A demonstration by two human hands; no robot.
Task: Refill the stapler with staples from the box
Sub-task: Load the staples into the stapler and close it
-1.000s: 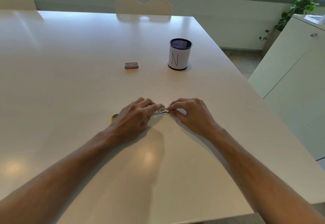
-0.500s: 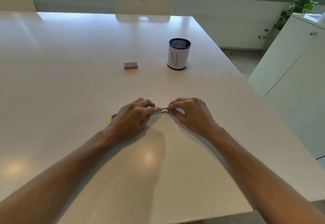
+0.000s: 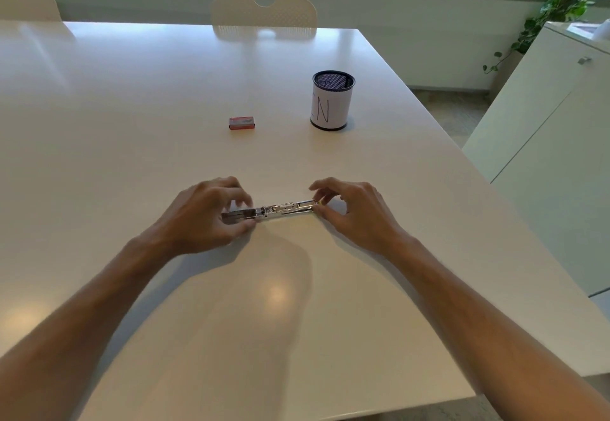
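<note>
1. Stapler (image 3: 280, 208): slim metal mechanism, shiny chrome, lying lengthwise on glossy white table (image 3: 132, 107), near front edge, between both hands.
2. Left hand (image 3: 204, 219): blurred, fingers curled, pinching dark left end of stapler.
3. Right hand (image 3: 353, 212): thumb and fingertips at right end, loosely curled; actual grip cannot be told.
4. Staple box (image 3: 242, 123): small red rectangular carton, flat, well apart beyond stapler.
5. Pen cup (image 3: 331, 100): black mesh cylinder, white paper wrap marked "N", right of box.

An office meeting room: large white table (image 3: 132, 97), matching chairs (image 3: 264, 8), mesh pen holder (image 3: 331, 100), white cabinet (image 3: 544, 117)
</note>
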